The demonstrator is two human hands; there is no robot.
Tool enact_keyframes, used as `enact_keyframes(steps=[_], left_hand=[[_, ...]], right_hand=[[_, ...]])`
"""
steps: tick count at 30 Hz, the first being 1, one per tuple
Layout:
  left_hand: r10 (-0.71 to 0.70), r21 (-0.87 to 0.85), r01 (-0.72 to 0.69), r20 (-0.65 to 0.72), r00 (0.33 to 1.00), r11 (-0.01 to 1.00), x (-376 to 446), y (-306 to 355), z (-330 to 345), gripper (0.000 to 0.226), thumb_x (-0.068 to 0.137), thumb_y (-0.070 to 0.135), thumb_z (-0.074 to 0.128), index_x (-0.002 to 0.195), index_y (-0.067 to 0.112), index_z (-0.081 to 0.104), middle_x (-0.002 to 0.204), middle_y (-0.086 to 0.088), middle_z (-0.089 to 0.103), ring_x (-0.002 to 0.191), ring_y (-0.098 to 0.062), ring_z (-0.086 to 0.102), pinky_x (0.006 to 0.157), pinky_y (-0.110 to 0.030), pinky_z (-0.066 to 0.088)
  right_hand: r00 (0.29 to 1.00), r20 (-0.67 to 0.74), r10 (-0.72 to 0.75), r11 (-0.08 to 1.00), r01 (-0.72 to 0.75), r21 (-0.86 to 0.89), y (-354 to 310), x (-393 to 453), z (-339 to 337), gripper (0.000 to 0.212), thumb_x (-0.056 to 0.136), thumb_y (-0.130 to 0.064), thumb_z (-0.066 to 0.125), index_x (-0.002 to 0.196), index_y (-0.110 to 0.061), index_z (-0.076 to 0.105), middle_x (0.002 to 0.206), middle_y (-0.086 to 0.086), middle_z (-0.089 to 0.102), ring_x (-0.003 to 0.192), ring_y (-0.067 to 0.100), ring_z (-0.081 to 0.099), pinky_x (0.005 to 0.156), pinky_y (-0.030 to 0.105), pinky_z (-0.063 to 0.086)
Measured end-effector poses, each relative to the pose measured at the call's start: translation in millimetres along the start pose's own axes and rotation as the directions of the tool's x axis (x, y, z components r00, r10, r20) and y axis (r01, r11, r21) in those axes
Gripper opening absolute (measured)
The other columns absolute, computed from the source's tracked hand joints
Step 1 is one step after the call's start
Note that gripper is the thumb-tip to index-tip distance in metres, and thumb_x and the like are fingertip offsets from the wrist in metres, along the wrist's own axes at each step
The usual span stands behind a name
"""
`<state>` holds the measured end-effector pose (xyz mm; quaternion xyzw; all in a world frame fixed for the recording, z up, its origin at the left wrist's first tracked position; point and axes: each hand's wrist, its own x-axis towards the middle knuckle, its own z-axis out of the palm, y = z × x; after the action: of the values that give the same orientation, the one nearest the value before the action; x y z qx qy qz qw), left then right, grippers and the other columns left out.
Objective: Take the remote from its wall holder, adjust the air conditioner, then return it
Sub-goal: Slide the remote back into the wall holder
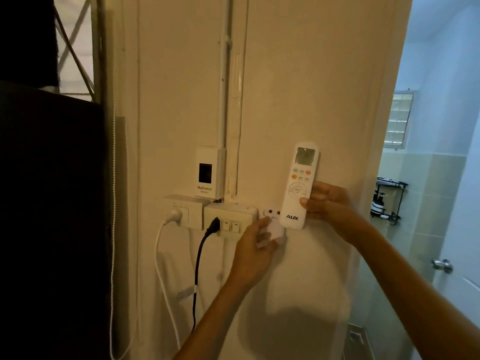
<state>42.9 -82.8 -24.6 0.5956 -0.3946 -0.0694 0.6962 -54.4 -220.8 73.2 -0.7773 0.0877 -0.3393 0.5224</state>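
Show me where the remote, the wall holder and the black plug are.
remote (298,188), head view, on its round button pad.
wall holder (275,229), head view, on its white front below the screws.
black plug (214,225), head view, on the plug body in the socket.

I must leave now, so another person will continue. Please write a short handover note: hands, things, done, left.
Right hand: holds the remote upright, out of the wall holder.
Left hand: rests on the wall holder, beside the switch box.
Done: the remote is out of the holder.
Cannot tell: whether the air conditioner is already adjusted; it is not in view.
Left: adjust if needed, then put the remote back.
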Motion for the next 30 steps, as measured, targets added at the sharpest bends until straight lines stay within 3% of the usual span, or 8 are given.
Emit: enact_keyframes(steps=[5, 7, 10, 14, 20, 24, 27, 30], left_hand=[[0.208, 0.215, -0.158, -0.232, 0.95, 0.964, 5, -35, 35, 0.073, 0.081, 0.017, 0.07, 0.141, 0.028, 0.03, 0.142, 0.016, 0.028, 0.135, -0.006, 0.026, 0.109, -0.032, 0.037], [0.21, 0.261, -0.142, -0.254, 0.944, 0.955, 8, -42, 45, 0.079, 0.082, 0.02, 0.068, 0.145, 0.023, 0.021, 0.151, 0.009, 0.022, 0.14, -0.01, 0.019, 0.113, -0.039, 0.032], [0.245, 0.401, -0.119, -0.278, 0.929, 0.908, 13, -44, 55, 0.079, 0.085, 0.026, 0.063, 0.146, 0.014, 0.015, 0.154, -0.004, 0.021, 0.142, -0.018, 0.019, 0.115, -0.033, 0.025], [0.359, 0.606, -0.122, -0.287, 0.888, 0.786, 22, -50, 63, 0.076, 0.086, 0.023, 0.061, 0.145, 0.003, 0.017, 0.151, -0.019, 0.023, 0.141, -0.032, 0.022, 0.11, -0.041, 0.03], [0.392, 0.643, -0.134, -0.278, 0.877, 0.754, 29, -63, 65, 0.067, 0.091, 0.034, 0.038, 0.143, -0.003, 0.018, 0.147, -0.023, 0.024, 0.136, -0.038, 0.032, 0.102, -0.045, 0.044], [0.446, 0.67, -0.17, -0.265, 0.855, 0.723, 31, -67, 63, 0.065, 0.096, 0.04, 0.025, 0.143, -0.004, 0.018, 0.148, -0.019, 0.019, 0.136, -0.037, 0.029, 0.104, -0.042, 0.038], [0.436, 0.663, -0.167, -0.263, 0.861, 0.729, 31, -67, 63, 0.066, 0.092, 0.038, 0.034, 0.143, -0.003, 0.019, 0.147, -0.021, 0.024, 0.136, -0.037, 0.03, 0.103, -0.041, 0.037], [0.416, 0.66, -0.161, -0.249, 0.875, 0.734, 31, -68, 63, 0.069, 0.091, 0.03, 0.048, 0.143, -0.003, 0.017, 0.148, -0.024, 0.024, 0.135, -0.038, 0.03, 0.103, -0.04, 0.035]], right_hand=[[0.996, -0.082, -0.04, 0.999, 0.038, -0.026, -7, 19, 4, 0.034, 0.08, -0.003, 0.064, 0.108, -0.022, 0.063, 0.097, 0.0, 0.073, 0.092, 0.022, 0.07, 0.078, 0.041, 0.057], [0.993, -0.104, -0.054, 0.998, 0.052, -0.021, -7, 24, 8, 0.039, 0.081, -0.004, 0.064, 0.119, -0.014, 0.059, 0.103, 0.006, 0.072, 0.091, 0.021, 0.07, 0.075, 0.036, 0.058], [0.988, -0.138, -0.067, 0.997, 0.063, -0.033, -6, 26, 15, 0.043, 0.083, -0.004, 0.063, 0.125, -0.009, 0.055, 0.107, 0.008, 0.07, 0.091, 0.02, 0.069, 0.064, 0.025, 0.056], [0.979, -0.191, -0.067, 0.997, 0.06, -0.04, 1, 27, 23, 0.044, 0.083, -0.003, 0.062, 0.126, -0.008, 0.054, 0.116, 0.012, 0.067, 0.098, 0.025, 0.067, 0.076, 0.036, 0.057], [0.968, -0.238, -0.074, 0.995, 0.058, -0.077, 8, 27, 38, 0.044, 0.084, -0.003, 0.061, 0.127, -0.007, 0.052, 0.123, 0.016, 0.064, 0.107, 0.028, 0.065, 0.086, 0.041, 0.055], [0.964, -0.237, -0.125, 0.973, 0.072, -0.218, 9, 27, 43, 0.044, 0.085, -0.009, 0.062, 0.127, -0.008, 0.051, 0.128, 0.012, 0.062, 0.111, 0.025, 0.063, 0.072, 0.022, 0.054], [0.96, -0.241, -0.145, 0.957, 0.074, -0.279, 11, 26, 46, 0.043, 0.085, -0.011, 0.062, 0.126, -0.007, 0.052, 0.129, 0.011, 0.061, 0.112, 0.026, 0.062, 0.061, 0.012, 0.049], [0.967, -0.219, -0.13, 0.955, 0.063, -0.289, 13, 23, 48, 0.041, 0.084, -0.01, 0.063, 0.123, -0.006, 0.054, 0.126, 0.013, 0.062, 0.11, 0.026, 0.064, 0.068, 0.019, 0.053]])
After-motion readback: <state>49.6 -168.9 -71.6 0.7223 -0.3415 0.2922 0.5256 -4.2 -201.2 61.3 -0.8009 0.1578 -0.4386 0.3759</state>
